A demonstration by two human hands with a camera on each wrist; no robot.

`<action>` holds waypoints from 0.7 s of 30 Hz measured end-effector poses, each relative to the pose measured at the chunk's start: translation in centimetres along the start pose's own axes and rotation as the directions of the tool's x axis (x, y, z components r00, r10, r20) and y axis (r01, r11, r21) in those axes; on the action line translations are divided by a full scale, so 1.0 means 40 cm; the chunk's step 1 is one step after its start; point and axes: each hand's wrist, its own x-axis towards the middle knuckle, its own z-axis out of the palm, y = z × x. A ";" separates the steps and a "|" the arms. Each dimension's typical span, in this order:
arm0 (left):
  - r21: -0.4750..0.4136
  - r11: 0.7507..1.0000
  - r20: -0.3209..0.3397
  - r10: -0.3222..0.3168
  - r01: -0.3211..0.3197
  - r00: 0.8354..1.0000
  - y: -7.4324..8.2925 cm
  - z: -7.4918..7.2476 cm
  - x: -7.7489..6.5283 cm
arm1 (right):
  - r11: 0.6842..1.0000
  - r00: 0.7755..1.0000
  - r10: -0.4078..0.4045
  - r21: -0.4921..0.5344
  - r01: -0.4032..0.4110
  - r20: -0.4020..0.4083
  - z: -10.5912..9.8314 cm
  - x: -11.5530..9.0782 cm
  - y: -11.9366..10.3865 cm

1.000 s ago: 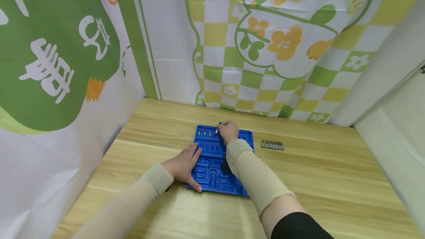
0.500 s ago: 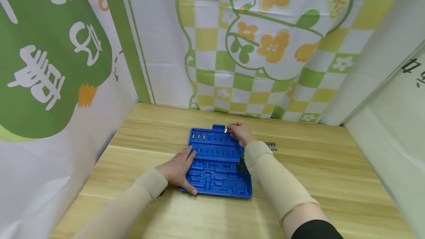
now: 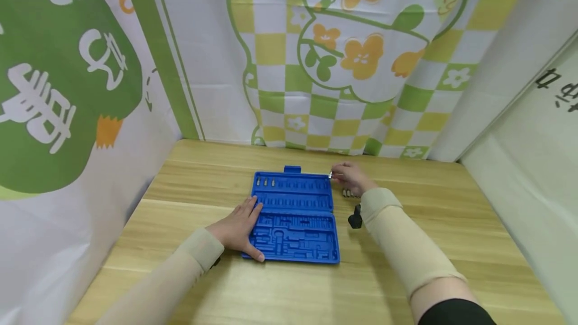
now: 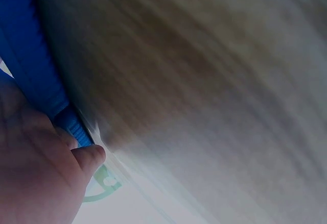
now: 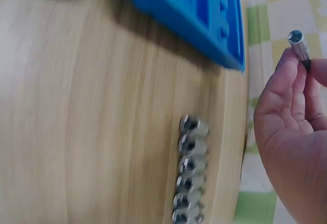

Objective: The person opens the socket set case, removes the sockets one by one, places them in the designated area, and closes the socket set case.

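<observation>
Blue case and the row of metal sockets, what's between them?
Just bare wooden tabletop between the blue case and the row of metal sockets, as the right wrist view shows.

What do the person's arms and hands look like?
The left hand and right hand are gloveless. A beige left sleeve and matching right sleeve end in greyish cuffs. A black sleeve shows further up the right arm, and a black device sits beside the right cuff.

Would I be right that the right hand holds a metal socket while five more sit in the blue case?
Not quite: only three sockets sit in the blue case, as the head view shows; the right hand does hold a metal socket.
</observation>
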 end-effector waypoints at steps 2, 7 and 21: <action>0.002 1.000 -0.001 -0.001 0.001 1.000 -0.001 0.000 0.001 | 1.000 1.000 -0.003 -0.012 0.003 0.007 -0.022 -0.005 0.002; 0.009 1.000 0.003 0.002 -0.002 1.000 -0.003 0.000 0.001 | 0.998 1.000 -0.010 -0.068 0.010 0.002 -0.095 -0.027 0.007; 0.025 1.000 0.004 0.003 -0.003 1.000 0.006 -0.006 -0.002 | 0.919 0.992 -0.069 -0.394 0.022 -0.106 -0.315 -0.096 0.057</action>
